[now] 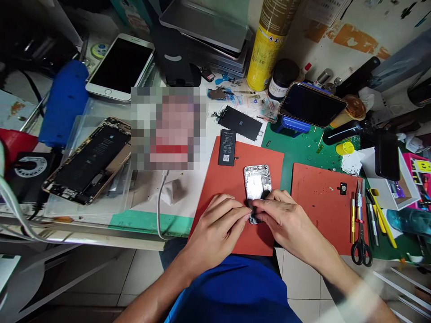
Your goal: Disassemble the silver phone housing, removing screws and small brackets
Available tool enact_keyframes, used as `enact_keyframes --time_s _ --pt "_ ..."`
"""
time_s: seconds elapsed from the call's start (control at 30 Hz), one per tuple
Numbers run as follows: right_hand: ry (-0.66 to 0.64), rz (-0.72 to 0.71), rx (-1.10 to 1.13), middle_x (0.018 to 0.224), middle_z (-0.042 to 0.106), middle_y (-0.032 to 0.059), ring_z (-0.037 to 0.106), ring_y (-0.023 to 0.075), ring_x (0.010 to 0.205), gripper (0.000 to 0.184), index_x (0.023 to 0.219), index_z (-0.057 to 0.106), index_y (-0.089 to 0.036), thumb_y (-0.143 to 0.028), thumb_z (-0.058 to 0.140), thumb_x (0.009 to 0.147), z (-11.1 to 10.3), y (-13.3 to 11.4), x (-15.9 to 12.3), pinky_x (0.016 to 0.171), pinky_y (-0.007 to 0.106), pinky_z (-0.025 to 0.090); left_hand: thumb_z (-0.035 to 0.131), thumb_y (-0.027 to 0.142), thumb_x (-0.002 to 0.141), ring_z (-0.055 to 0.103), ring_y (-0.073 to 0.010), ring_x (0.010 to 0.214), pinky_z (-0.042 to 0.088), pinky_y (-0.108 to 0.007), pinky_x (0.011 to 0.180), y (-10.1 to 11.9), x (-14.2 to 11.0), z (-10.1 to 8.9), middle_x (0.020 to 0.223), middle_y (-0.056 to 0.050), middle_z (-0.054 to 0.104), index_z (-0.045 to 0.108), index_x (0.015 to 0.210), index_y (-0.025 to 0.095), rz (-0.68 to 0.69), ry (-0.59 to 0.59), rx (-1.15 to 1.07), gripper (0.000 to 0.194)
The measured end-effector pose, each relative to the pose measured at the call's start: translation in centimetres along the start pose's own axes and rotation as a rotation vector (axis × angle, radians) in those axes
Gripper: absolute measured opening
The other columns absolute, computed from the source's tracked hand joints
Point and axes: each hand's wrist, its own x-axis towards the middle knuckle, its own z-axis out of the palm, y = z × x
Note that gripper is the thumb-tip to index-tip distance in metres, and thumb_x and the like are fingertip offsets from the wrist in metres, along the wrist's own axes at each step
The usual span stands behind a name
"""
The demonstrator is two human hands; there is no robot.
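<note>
An opened smartphone housing [257, 180], silvery inside with its circuit parts bare, lies on the orange mat [232, 188] in front of me. My left hand [218, 224] is closed at the housing's lower left edge, thumb and fingers pinched together. From the other side, my right hand [286, 215] reaches over the lower half with its fingers pinched. Whatever sits between the fingertips is too small and covered to make out. Above and left of the housing rests a black phone battery [227, 147]. A detached phone screen [239, 122] lies face down behind it.
Scissors [361, 251], tweezers and a yellow tool [384, 220] line the right side of a second orange mat [313, 202]. A phone on a stand [313, 105] and a yellow can [266, 49] stand behind. Leftward are an opened phone [96, 161] and a white cable [159, 206].
</note>
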Motion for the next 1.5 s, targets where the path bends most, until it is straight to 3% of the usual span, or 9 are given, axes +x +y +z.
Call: enact_keyframes --time_s 0.1,0.2,0.33,0.63,0.93,1.13,1.27,1.37,1.5 --pt "0.156 0.007 0.015 0.100 0.076 0.0057 0.063 0.0221 0.093 0.036 0.129 0.070 -0.021 -0.001 0.058 0.102 -1.0 0.1 -0.9 0.082 0.038 0.054 0.062 0.002 0.101 0.058 -0.0190 0.096 0.052 -0.039 0.092 0.0 0.0 -0.1 0.100 -0.004 0.068 0.069 0.117 0.018 0.024 -0.022 0.022 0.024" --pt "0.383 0.101 0.001 0.100 0.076 0.0049 0.064 0.0201 0.090 0.026 0.123 0.073 -0.022 -0.008 0.065 0.103 -1.9 0.0 -2.5 0.077 0.036 0.054 0.062 0.005 0.102 0.057 -0.0215 0.100 0.051 -0.041 0.092 0.3 0.3 -0.2 0.104 -0.005 0.069 0.069 0.121 0.019 0.091 -0.068 0.092 0.025" --pt "0.532 0.184 0.026 0.096 0.074 0.0028 0.065 0.0177 0.088 0.022 0.115 0.074 -0.023 -0.007 0.069 0.100 -1.3 -0.5 -4.7 0.077 0.034 0.054 0.064 0.006 0.102 0.057 -0.0225 0.101 0.049 -0.041 0.091 0.7 0.8 -0.1 0.107 -0.006 0.072 0.070 0.121 0.018 0.152 -0.106 0.182 0.023" --pt "0.610 0.295 0.133 0.093 0.071 0.0021 0.064 0.0160 0.083 0.022 0.115 0.074 -0.023 -0.007 0.068 0.101 2.0 -0.4 -7.9 0.074 0.033 0.054 0.061 0.003 0.103 0.055 -0.0224 0.104 0.044 -0.039 0.090 0.8 0.7 0.2 0.117 -0.001 0.080 0.069 0.126 0.018 0.160 -0.210 0.215 0.028" --pt "0.616 0.315 0.179 0.094 0.072 0.0030 0.066 0.0164 0.084 0.021 0.113 0.074 -0.023 -0.008 0.068 0.101 2.6 0.2 -8.5 0.075 0.032 0.056 0.061 0.005 0.104 0.056 -0.0223 0.106 0.046 -0.039 0.095 0.8 0.6 0.3 0.117 0.000 0.081 0.072 0.123 0.020 0.153 -0.197 0.202 0.026" --pt "0.637 0.306 0.189 0.093 0.073 0.0027 0.066 0.0156 0.084 0.021 0.113 0.075 -0.022 -0.008 0.068 0.100 2.7 0.0 -8.5 0.074 0.030 0.057 0.059 0.004 0.103 0.056 -0.0240 0.106 0.049 -0.042 0.095 0.6 0.8 0.1 0.118 -0.005 0.080 0.071 0.127 0.017 0.195 -0.176 0.209 0.030" --pt "0.680 0.319 0.196 0.091 0.075 0.0028 0.067 0.0157 0.081 0.018 0.109 0.076 -0.022 -0.009 0.066 0.101 2.4 -0.6 -8.4 0.073 0.030 0.057 0.060 0.006 0.103 0.061 -0.0254 0.108 0.049 -0.043 0.094 0.4 0.6 -0.2 0.121 -0.006 0.080 0.073 0.131 0.021 0.207 -0.193 0.212 0.034" --pt "0.745 0.326 0.183 0.089 0.077 0.0035 0.068 0.0160 0.078 0.016 0.107 0.076 -0.021 -0.011 0.063 0.103 2.0 -0.9 -8.8 0.073 0.031 0.057 0.061 0.011 0.103 0.064 -0.0263 0.111 0.050 -0.044 0.097 -0.7 -0.1 -0.4 0.129 -0.005 0.078 0.070 0.140 0.029 0.227 -0.214 0.197 0.043" --pt "0.827 0.430 0.089 0.070 0.071 0.0000 0.060 0.0122 0.058 0.019 0.087 0.074 -0.019 -0.024 0.067 0.104 1.3 -0.4 -10.6 0.057 0.026 0.049 0.058 0.025 0.104 0.071 -0.0299 0.112 0.054 -0.048 0.093 -4.5 -1.6 -1.1 0.131 -0.005 0.076 0.071 0.141 0.036 0.215 -0.091 0.122 0.040"
